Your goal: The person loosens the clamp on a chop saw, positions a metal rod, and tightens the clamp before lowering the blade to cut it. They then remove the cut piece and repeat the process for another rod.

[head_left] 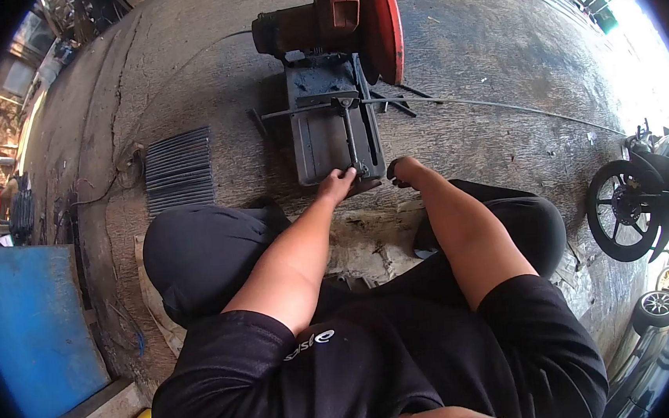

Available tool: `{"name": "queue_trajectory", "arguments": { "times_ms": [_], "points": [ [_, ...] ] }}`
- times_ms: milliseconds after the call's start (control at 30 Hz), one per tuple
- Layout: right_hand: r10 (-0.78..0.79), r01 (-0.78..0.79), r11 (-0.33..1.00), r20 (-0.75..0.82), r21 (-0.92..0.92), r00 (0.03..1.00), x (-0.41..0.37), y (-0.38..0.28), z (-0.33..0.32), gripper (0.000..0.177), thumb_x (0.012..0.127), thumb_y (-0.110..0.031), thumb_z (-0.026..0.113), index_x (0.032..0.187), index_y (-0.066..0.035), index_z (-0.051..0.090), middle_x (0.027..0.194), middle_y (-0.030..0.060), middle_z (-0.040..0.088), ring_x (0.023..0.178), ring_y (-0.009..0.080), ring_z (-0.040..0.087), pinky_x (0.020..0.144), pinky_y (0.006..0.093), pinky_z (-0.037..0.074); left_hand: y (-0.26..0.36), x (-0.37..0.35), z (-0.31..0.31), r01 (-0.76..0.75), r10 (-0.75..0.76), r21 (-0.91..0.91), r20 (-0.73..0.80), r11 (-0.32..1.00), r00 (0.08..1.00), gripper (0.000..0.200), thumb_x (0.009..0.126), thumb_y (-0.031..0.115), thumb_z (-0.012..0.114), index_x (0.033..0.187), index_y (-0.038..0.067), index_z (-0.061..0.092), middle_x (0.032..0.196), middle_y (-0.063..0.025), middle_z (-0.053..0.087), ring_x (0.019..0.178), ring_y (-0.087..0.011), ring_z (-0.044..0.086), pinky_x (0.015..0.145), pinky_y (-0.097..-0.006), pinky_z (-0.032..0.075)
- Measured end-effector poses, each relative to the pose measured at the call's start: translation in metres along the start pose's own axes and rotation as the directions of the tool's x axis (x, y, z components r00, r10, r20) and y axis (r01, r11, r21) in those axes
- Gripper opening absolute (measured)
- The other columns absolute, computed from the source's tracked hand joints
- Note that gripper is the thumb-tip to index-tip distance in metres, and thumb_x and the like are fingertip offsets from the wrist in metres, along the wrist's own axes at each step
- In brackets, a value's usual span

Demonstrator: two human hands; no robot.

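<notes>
A chop saw [327, 21] with a red guard stands in front of me, its grey metal base [316, 151] pointing toward my knees. A thin metal rod [491, 103] lies across the base in the clamp and runs far to the right. My left hand [338, 185] is closed at the near end of the clamp screw [350, 133], fingers on its handle. Just right of the base's near corner, my right hand [404, 170] is curled, apart from the left one. What it holds, if anything, is hidden.
Left of the saw lies a row of cut rods [179, 170]. Short dark pieces [395, 103] lie right of the base. A cable [181, 62] trails left from the motor. A blue panel [37, 327] stands at left, a motorcycle [632, 201] at right.
</notes>
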State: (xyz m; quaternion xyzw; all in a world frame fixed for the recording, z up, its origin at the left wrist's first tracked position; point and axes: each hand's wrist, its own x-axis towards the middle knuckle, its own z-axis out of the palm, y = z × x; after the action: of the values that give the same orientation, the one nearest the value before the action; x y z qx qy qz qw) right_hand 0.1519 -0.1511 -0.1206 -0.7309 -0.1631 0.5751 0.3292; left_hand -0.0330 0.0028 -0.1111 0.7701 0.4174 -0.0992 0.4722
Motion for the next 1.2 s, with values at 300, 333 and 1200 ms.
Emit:
{"name": "queue_trajectory", "arguments": {
  "times_ms": [300, 333, 1200],
  "points": [
    [0.252, -0.238, 0.907, -0.003, -0.348, 0.968, 0.000, -0.009, 0.013, 0.027, 0.089, -0.007, 0.054, 0.113, -0.012, 0.065, 0.106, 0.0029, 0.067, 0.086, 0.0214, 0.069, 0.067, 0.0382, 0.057, -0.027, 0.012, 0.009, -0.047, -0.004, 0.454, 0.112, 0.890, 0.994, 0.060, 0.081, 0.048, 0.058, 0.123, 0.006, 0.053, 0.127, -0.0228, 0.054, 0.118, -0.0357, 0.052, 0.097, -0.0426, 0.045],
    [0.293, -0.273, 0.871, -0.014, -0.408, 0.956, -0.006, -0.015, 0.015, 0.028, 0.088, -0.004, 0.053, 0.114, -0.009, 0.063, 0.110, 0.0046, 0.066, 0.090, 0.0227, 0.067, 0.070, 0.0394, 0.057, -0.023, 0.007, 0.006, 0.022, -0.062, 0.447, 0.075, 0.894, 0.995, 0.053, 0.083, 0.043, 0.056, 0.122, 0.008, 0.053, 0.128, -0.0225, 0.053, 0.119, -0.0356, 0.052, 0.096, -0.0436, 0.045],
    [0.130, -0.273, 0.927, 0.461, 0.258, 0.878, -0.033, -0.015, 0.015, 0.032, 0.086, -0.003, 0.050, 0.117, -0.002, 0.058, 0.124, 0.0109, 0.057, 0.100, 0.0244, 0.062, 0.078, 0.0388, 0.055, 0.010, -0.016, -0.006, 0.058, -0.060, 0.428, -0.009, 0.902, 0.998, 0.046, 0.083, 0.033, 0.063, 0.122, 0.010, 0.054, 0.126, -0.0170, 0.055, 0.120, -0.0330, 0.052, 0.099, -0.0425, 0.044]
  ]
}}
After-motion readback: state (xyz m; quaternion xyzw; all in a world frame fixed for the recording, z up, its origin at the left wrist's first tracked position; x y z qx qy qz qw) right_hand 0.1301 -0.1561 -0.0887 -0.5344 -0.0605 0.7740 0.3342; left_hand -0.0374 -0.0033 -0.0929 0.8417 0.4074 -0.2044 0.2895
